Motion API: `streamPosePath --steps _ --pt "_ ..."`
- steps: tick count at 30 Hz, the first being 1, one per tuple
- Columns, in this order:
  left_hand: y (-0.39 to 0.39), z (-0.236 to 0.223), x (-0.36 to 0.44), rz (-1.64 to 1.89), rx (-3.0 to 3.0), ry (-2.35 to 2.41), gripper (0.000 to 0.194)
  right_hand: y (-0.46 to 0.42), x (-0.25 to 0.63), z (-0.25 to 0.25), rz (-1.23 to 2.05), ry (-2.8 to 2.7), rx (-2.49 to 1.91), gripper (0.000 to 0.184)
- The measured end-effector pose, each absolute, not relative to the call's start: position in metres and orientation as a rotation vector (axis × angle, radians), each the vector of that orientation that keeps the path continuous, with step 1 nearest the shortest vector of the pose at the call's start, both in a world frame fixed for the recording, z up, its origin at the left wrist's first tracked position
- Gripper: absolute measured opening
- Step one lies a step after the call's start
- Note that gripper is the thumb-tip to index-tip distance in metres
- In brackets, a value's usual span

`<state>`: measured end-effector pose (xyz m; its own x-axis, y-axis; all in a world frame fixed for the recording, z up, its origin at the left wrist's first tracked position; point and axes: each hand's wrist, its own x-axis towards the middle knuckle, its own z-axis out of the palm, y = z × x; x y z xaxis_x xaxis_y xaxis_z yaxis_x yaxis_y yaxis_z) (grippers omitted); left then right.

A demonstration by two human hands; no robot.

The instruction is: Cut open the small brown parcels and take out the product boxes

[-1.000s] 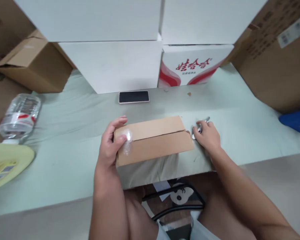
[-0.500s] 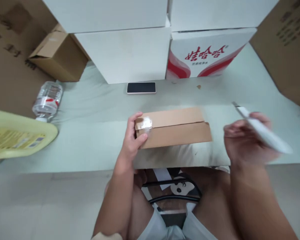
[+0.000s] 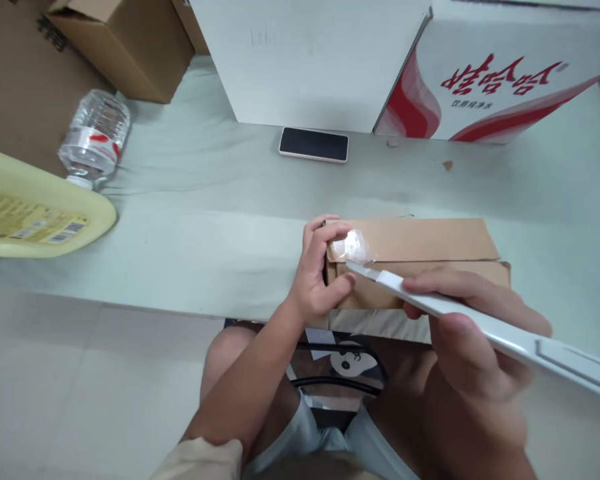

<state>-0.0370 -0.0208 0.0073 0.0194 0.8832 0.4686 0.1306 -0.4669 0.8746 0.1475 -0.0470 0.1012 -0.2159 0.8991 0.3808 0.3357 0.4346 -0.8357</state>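
Note:
A long brown cardboard box (image 3: 430, 239) lies on the table near its front edge, with a seam along its top. Clear tape (image 3: 353, 247) shines at its left end. My left hand (image 3: 323, 270) grips that end, fingers over the far side and thumb on the near side. In my right hand (image 3: 475, 327) is a white utility knife (image 3: 445, 307), its blade pointing left. The blade tip is at the seam beside the tape; whether it touches cannot be made out. My right hand hides part of the box's near right side.
A phone (image 3: 314, 145) lies beyond the box, before white cartons (image 3: 305, 67). To the left are a clear plastic bottle (image 3: 97, 137), a yellow jug (image 3: 40, 207) and an open cardboard box (image 3: 125, 47). Small scraps (image 3: 447, 165) lie near the red-and-white carton (image 3: 480, 100).
My right hand has brought the utility knife left, from beside the box to the taped end. My left hand still holds the box. The view has shifted.

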Motion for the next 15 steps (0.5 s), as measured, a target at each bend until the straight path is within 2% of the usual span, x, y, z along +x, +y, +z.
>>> streamPosePath --steps 6,11,15 --pt "-0.0217 0.0096 -0.0366 1.5 1.708 1.025 0.043 -0.0461 0.1469 0.0934 0.626 -1.735 -1.135 0.023" --pt "-0.0218 0.0104 -0.0363 1.452 1.681 1.095 0.047 -0.0469 0.1453 0.0915 0.595 -1.746 -1.172 0.024" --pt "-0.0222 0.0102 -0.036 1.469 1.655 1.087 0.046 -0.0477 0.1436 0.0919 0.599 -1.759 -1.179 0.02"
